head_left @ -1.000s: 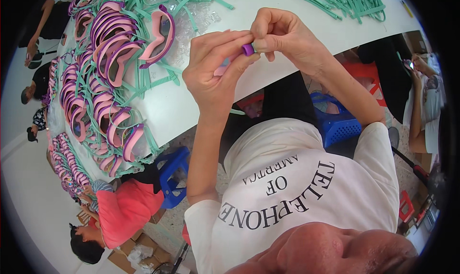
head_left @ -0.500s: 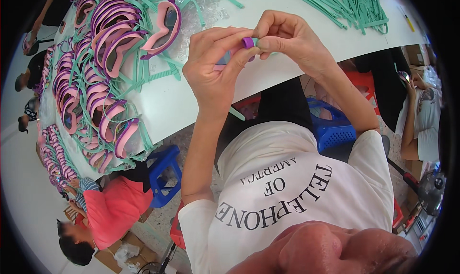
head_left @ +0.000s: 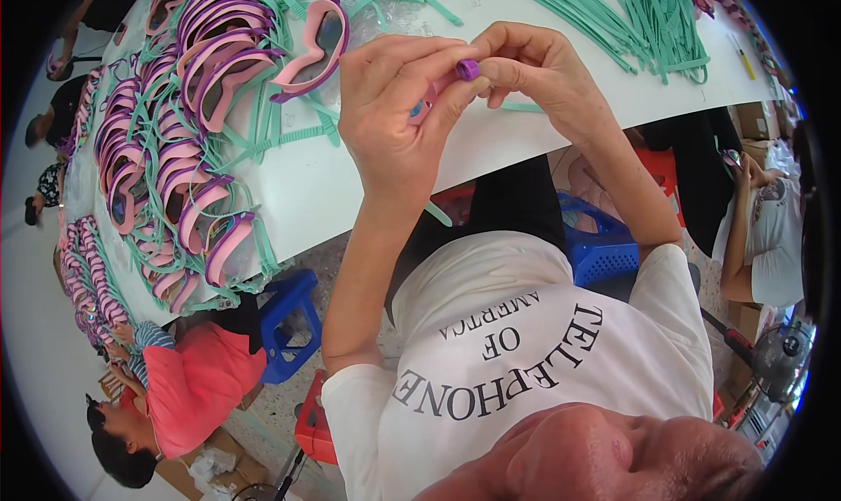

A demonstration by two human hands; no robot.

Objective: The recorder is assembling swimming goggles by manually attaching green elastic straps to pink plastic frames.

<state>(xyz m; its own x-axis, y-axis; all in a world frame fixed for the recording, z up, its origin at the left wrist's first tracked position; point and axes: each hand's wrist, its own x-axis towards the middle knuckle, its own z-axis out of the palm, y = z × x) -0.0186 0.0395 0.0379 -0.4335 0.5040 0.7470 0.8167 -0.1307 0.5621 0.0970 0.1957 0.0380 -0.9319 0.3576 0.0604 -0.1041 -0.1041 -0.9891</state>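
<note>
Above the near edge of the table, my left hand [head_left: 390, 111] is closed around swimming goggles [head_left: 422, 109], most of which its fingers cover. The purple end loop [head_left: 469, 69] of the goggles sticks out between thumb and forefinger. Against that loop, my right hand [head_left: 534, 72] holds its thumb and forefinger pinched together. A short length of mint-green strap [head_left: 523, 108] shows under the right fingers; where its end lies is hidden. Just left of my hands, pink and purple goggles [head_left: 311, 45] with a dark lens lie on the table.
Rows of goggles [head_left: 223, 63] with green straps are heaped along the left. Loose green straps [head_left: 666, 32] lie at the far right of the white table [head_left: 307, 194], near a yellow pen-like tool [head_left: 743, 59]. Blue stools [head_left: 291, 326] stand below; a person in pink [head_left: 201, 378] sits at left.
The purple loop has turned so its opening shows more, and the green piece beside it is no longer visible. Both hands stay together; the whole view has shifted slightly.
</note>
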